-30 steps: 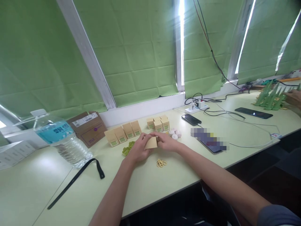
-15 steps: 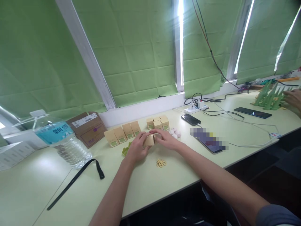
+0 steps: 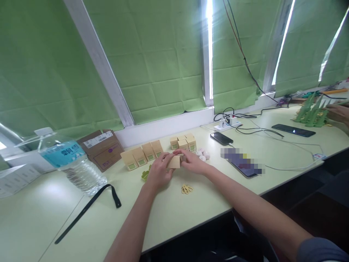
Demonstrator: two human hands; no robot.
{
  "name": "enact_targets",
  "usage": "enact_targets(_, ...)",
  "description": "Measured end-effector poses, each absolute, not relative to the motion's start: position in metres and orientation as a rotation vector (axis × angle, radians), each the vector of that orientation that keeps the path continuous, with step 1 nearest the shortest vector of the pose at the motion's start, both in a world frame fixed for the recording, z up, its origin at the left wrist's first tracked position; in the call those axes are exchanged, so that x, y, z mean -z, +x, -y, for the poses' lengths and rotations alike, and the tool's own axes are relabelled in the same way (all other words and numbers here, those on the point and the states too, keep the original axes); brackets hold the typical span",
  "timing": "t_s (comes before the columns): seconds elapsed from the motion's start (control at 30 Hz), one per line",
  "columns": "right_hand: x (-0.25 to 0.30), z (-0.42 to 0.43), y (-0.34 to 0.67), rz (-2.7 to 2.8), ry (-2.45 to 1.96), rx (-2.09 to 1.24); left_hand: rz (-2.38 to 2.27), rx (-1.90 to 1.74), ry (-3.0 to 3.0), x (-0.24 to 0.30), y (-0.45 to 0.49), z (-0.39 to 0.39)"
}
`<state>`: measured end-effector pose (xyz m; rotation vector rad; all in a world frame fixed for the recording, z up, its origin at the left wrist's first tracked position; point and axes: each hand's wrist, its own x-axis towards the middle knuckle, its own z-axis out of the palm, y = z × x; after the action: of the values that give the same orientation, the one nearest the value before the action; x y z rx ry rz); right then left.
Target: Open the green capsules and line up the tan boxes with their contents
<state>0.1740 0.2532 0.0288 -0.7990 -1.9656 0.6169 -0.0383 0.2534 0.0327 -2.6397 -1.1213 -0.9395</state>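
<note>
Between my two hands is a small kraft cardboard box. My left hand grips its left side, and my right hand has its fingers closed at the right side and top edge. Just left of my left hand lie green flower-shaped pieces, partly hidden by it. Several yellow loop-shaped pieces rest on the table in front of the box. Beyond my right hand sit several small whitish-pink round items. A row of open-lidded kraft boxes and a cluster of closed ones stand behind.
On the left are a water bottle, a black strap and a brown carton. Phones, cables and a power strip lie to the right. Another person's hand is by green spiky pieces at far right.
The kraft box has turned slightly between my hands, so its near face shows more squarely. The other person's hand at far right has shifted a little.
</note>
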Motion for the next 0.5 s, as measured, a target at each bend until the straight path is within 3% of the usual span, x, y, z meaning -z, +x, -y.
enact_targets(0.5,-0.02,-0.2622,0.1745,1.793,-0.941,-0.559,1.116,1.136,-2.512,-0.0334,-0.0402,-0.2564)
